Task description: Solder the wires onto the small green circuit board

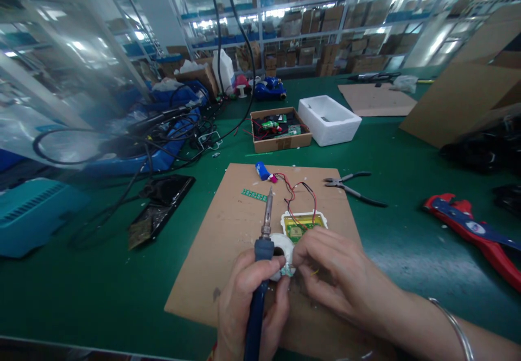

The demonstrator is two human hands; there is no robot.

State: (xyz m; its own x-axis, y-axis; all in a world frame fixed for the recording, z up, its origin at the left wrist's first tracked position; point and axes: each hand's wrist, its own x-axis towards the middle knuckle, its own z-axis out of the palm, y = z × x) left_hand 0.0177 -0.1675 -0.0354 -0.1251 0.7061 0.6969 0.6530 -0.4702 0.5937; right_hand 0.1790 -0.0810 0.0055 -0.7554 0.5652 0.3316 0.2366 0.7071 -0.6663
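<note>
My left hand [248,301] is closed round the blue handle of a soldering iron [264,241], whose metal tip points away from me. Its fingertips also touch a small white round part [283,249]. My right hand [331,274] pinches that same white part from the right. Just beyond lies a white-framed device with a green circuit board [303,225], with red and black wires running to a blue battery [263,171]. All of this rests on a brown cardboard sheet [228,241] on the green table.
Pliers [354,184] lie right of the cardboard, a red and blue tool [472,228] further right. A parts box [279,128] and white foam box [329,119] stand behind. Cables and a black tray [163,203] fill the left; a teal box [32,211] sits far left.
</note>
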